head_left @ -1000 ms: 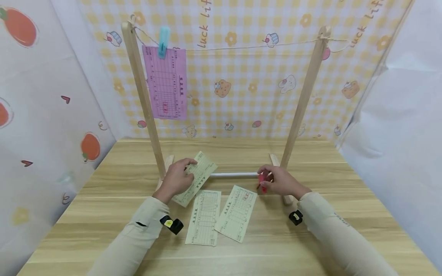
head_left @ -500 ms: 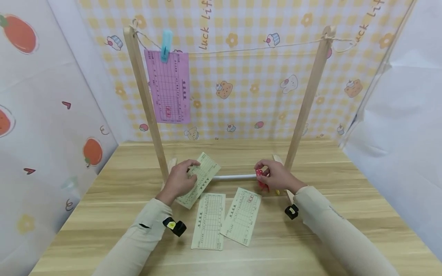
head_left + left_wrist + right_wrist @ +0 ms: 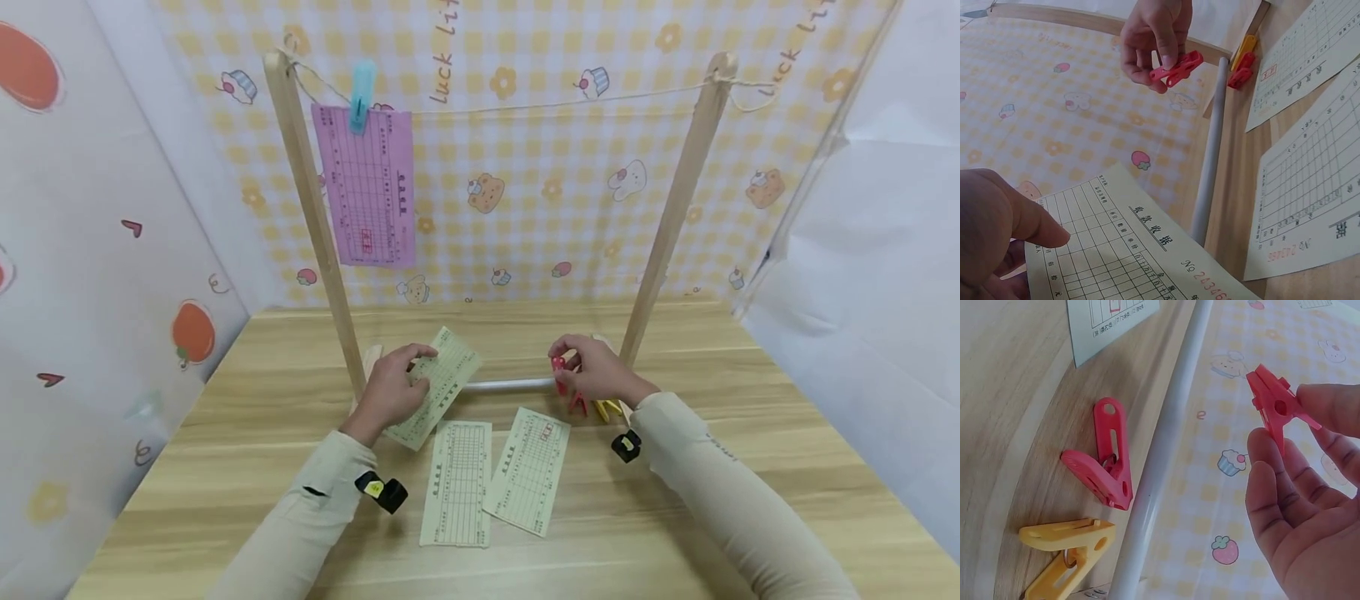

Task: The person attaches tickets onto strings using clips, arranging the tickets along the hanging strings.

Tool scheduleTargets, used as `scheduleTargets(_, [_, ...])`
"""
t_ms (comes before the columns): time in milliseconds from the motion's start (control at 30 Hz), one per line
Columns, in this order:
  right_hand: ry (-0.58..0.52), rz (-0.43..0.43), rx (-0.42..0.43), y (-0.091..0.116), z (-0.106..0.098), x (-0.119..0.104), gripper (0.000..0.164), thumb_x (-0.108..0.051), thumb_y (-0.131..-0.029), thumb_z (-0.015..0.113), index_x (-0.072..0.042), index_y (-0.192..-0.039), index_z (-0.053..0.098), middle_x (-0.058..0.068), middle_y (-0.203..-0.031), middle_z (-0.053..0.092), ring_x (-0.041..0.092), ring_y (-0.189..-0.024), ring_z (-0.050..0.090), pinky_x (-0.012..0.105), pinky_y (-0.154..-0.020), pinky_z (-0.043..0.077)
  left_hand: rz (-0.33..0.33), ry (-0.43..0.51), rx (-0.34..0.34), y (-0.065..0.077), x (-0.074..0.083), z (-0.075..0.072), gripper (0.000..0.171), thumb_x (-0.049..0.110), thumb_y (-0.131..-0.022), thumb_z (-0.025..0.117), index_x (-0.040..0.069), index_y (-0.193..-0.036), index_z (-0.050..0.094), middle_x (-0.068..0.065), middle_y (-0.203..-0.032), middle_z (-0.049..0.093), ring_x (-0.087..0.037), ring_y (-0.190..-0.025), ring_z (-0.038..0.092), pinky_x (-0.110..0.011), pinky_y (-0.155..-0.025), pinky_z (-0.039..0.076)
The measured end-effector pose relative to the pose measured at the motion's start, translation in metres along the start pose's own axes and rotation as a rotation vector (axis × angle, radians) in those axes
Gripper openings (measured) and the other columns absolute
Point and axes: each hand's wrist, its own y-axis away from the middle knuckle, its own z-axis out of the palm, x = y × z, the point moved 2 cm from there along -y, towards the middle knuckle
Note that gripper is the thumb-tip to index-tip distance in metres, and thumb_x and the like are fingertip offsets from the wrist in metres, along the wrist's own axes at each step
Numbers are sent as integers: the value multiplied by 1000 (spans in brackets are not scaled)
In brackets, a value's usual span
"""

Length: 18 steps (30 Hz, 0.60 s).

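Observation:
My left hand (image 3: 396, 387) pinches a pale yellow receipt slip (image 3: 1129, 250) between thumb and fingers, holding it tilted above the table. In my right hand (image 3: 600, 368) is a red clothespin (image 3: 1272, 403), gripped by its handles between thumb and fingers, clear of the tabletop. A second red clothespin (image 3: 1107, 453) and a yellow clothespin (image 3: 1066, 553) lie on the table below that hand. Two more pale receipts, a left one (image 3: 456, 483) and a right one (image 3: 528, 471), lie flat in front. A pink receipt (image 3: 367, 187) hangs from the string under a blue clothespin (image 3: 362, 96).
A wooden frame stands on the table, with a left post (image 3: 311, 217), a right post (image 3: 678, 208) and a string (image 3: 540, 106) tied between their tops. Low down, a white rod (image 3: 510, 384) joins the posts. A checked backdrop (image 3: 510, 250) rises behind.
My right hand has lifted the red clothespin off the table and moved slightly left, uncovering the other red clothespin and the yellow one. My left hand keeps its receipt almost in place.

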Motion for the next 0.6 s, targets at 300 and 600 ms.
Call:
scheduleTargets(300, [-17,-28,11,1,1,1,16,0,-89,65,-5,-103,59,7,-92,65,18,-81,65,31,-63,53,81,-14,44,-3,6,-5,38,-1,-84,61,4,-122,62,-18,-123,60,-33,-101,59,-45,-78,51])
scheduleTargets(600, [-29,-41,18,2,-3,-3,14,0,-88,66,-7,-98,58,11,-95,66,21,-86,67,33,-69,54,68,7,54,-3,9,-5,37,1,-84,61,4,-121,62,-18,-125,60,-35,-104,58,-47,-81,51])
